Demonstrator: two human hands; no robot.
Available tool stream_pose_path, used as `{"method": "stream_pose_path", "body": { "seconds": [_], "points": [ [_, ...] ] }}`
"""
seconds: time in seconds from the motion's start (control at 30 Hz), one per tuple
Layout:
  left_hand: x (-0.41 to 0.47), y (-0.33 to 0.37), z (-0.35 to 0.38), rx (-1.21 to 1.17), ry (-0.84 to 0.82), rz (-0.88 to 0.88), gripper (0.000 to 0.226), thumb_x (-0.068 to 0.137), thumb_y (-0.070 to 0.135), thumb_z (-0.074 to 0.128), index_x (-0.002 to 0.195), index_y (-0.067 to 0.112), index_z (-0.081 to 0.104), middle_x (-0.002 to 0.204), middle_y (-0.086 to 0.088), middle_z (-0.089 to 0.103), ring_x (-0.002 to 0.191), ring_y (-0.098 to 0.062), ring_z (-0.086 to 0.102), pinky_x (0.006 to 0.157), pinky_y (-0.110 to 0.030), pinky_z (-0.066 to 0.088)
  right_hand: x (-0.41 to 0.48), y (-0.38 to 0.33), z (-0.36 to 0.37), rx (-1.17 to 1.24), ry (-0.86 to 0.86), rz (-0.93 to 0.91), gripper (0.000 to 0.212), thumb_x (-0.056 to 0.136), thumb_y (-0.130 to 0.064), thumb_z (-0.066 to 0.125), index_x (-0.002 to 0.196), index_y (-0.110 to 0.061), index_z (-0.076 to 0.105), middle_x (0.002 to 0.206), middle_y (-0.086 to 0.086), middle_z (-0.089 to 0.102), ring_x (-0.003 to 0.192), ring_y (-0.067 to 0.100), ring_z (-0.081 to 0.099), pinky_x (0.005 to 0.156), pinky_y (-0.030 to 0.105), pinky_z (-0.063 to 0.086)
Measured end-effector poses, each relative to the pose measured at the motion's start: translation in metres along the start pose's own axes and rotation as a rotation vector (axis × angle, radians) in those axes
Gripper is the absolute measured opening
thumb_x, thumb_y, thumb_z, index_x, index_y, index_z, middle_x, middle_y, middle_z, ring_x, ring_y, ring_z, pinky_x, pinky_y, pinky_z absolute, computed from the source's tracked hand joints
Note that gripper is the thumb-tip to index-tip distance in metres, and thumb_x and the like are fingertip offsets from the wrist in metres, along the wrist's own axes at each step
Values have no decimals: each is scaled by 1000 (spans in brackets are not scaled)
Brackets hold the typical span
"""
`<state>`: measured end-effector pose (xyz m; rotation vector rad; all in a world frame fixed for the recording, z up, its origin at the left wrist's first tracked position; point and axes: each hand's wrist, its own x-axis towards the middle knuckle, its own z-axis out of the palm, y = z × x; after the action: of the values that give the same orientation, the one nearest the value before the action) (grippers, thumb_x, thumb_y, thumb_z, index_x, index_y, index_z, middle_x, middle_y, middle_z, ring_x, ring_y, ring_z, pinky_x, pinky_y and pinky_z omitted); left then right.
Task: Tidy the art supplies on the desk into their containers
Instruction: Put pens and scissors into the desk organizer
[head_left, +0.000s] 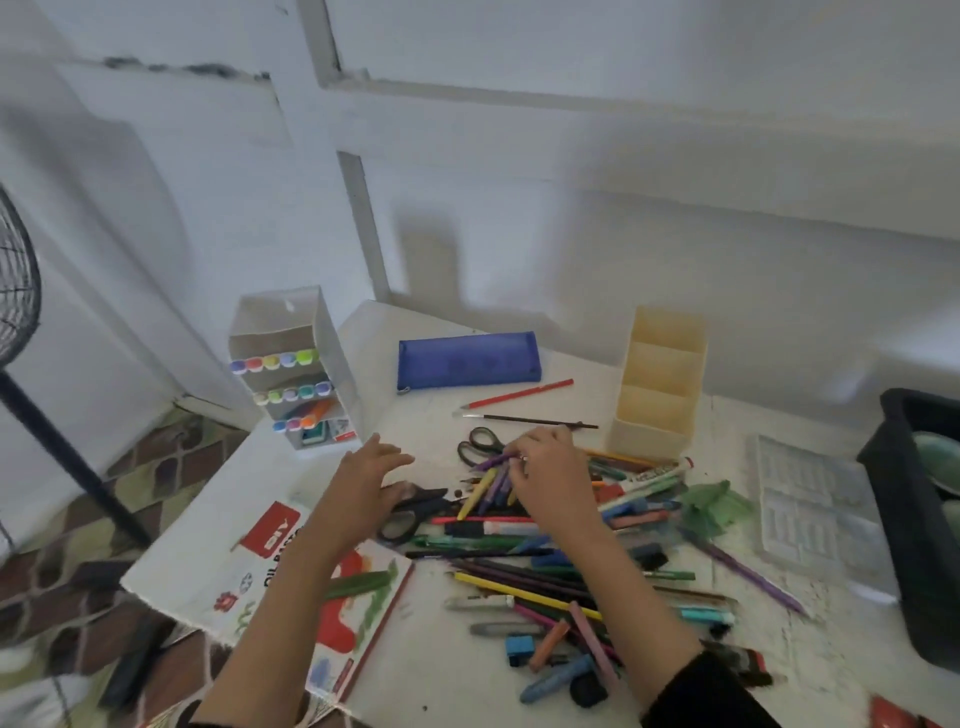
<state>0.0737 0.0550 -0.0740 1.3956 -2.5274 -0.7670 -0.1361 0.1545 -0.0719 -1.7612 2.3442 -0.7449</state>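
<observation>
A heap of coloured pencils, pens and crayons (550, 577) covers the middle of the white desk (447, 670). My right hand (550, 478) grips a bunch of purple and yellow pencils (491, 480) at the top of the heap. Over black scissors (415, 512), my left hand (363, 483) hovers with fingers spread, holding nothing. A cream divided organiser (657, 384) stands at the back right. Flat at the back lies a blue pencil case (467, 359). A clear marker rack (293, 369) with pastel markers stands at the back left.
A red pencil (519, 394) and a thin paintbrush (530, 420) lie behind the heap, near second scissors (480, 444). An oil pastel box (311, 587) overhangs the desk's left edge. A clear plastic tray (810, 499) and a black bin (919, 519) sit on the right.
</observation>
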Motion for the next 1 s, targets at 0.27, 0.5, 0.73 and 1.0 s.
{"method": "stream_pose_path", "body": {
  "seconds": [0.27, 0.5, 0.73, 1.0],
  "points": [
    [-21, -17, -10, 12, -265, -3, 66, 88, 33, 65, 145, 26, 34, 155, 4, 26, 144, -16, 17, 118, -40, 15, 49, -41, 30, -249, -394, 99, 56, 91, -35, 53, 140, -15, 35, 136, 11, 46, 124, 29, 41, 98, 43, 37],
    [-16, -24, -3, 5, -225, 71, 81, 73, 41, 77, 141, 25, 38, 129, 2, 45, 118, -16, 42, 99, -30, 40, 51, -52, 49, -440, -361, 83, 41, 91, -28, 52, 129, -13, 44, 129, 13, 44, 114, 30, 47, 89, 39, 40],
    [-16, -31, -28, -49, 3, 268, 77, 67, 35, 77, 137, 29, 45, 130, 8, 44, 111, -9, 45, 97, -28, 45, 49, -60, 45, -10, -10, 28, 50, 86, -33, 62, 130, -12, 51, 121, 8, 55, 110, 23, 53, 89, 29, 41],
    [-11, -3, -78, -252, 135, 436, 82, 67, 30, 82, 138, 28, 40, 115, 7, 50, 98, -7, 50, 87, -3, 38, 58, -74, 10, 548, 380, 168, 39, 86, -25, 66, 121, -11, 58, 111, 6, 62, 100, 17, 58, 85, 22, 44]
  ]
}}
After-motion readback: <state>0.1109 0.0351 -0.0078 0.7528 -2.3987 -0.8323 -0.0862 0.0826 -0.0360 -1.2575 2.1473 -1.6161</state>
